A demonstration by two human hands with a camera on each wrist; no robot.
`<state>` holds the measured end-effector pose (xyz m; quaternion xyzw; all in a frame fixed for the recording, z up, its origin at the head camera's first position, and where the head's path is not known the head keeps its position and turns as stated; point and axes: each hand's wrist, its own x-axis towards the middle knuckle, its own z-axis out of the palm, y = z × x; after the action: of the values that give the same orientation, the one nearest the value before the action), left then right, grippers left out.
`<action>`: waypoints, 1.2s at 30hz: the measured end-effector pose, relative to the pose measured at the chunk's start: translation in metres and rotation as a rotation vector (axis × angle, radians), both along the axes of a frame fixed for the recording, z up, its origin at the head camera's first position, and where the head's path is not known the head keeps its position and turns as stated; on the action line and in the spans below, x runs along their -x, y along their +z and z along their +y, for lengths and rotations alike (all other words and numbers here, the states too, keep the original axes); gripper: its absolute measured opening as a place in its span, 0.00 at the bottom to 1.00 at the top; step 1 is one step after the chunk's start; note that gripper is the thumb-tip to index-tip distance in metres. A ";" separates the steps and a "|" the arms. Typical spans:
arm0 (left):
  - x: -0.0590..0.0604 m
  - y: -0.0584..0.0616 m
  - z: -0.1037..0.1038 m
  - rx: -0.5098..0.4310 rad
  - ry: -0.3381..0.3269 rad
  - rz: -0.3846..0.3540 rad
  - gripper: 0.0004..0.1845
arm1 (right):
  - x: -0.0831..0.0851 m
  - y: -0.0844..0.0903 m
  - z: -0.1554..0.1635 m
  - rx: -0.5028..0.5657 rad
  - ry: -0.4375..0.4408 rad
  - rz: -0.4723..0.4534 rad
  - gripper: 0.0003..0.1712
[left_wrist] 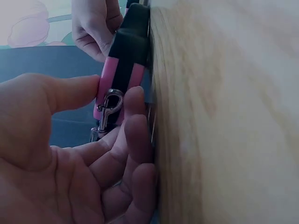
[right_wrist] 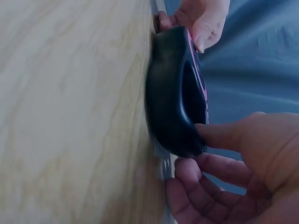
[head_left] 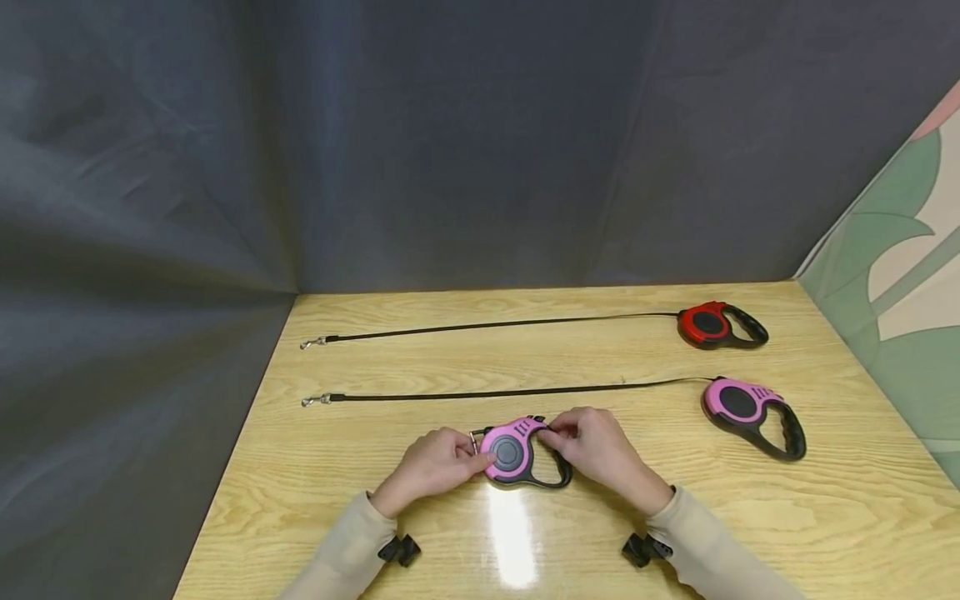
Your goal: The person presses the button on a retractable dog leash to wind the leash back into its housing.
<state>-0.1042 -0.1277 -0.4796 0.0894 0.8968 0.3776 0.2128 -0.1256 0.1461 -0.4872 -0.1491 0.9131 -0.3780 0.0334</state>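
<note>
From the head view, a pink leash point(head_left: 516, 454) is lying flat near the front of the wooden table point(head_left: 750, 517), and both hands are pinching it: the left hand point(head_left: 432, 465) at the clip end, the right hand point(head_left: 596, 450) at the black handle. Two more leashes, a red leash point(head_left: 716, 325) and a second pink leash point(head_left: 750, 412), are lying farther back with their cords pulled out. In the left wrist view, the left hand's fingers point(left_wrist: 133, 121) are holding the leash beside its metal clip point(left_wrist: 108, 109). In the right wrist view, the right hand's fingers point(right_wrist: 212, 165) are gripping the black handle point(right_wrist: 173, 107).
</note>
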 end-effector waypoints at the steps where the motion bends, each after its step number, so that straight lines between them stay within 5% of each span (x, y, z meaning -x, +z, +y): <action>1: 0.000 0.000 0.000 0.009 -0.004 0.004 0.21 | 0.000 0.000 0.000 -0.005 0.003 -0.005 0.07; 13: 0.002 -0.003 -0.008 0.111 0.030 0.117 0.21 | 0.002 -0.008 -0.002 -0.022 -0.002 -0.024 0.08; 17: 0.005 0.000 -0.020 0.129 0.056 0.143 0.17 | 0.005 -0.007 0.003 -0.048 -0.003 0.036 0.10; 26: 0.021 0.019 -0.073 0.170 0.224 0.240 0.11 | 0.022 0.014 0.059 -0.114 -0.134 0.188 0.11; 36: 0.023 0.018 -0.143 0.254 0.383 0.428 0.12 | 0.030 0.022 0.138 -0.193 -0.256 0.283 0.12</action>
<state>-0.1273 -0.2707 -0.4612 -0.0312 0.9617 0.2685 -0.0463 -0.1553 0.2838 -0.4648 -0.0797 0.9521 -0.2655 -0.1293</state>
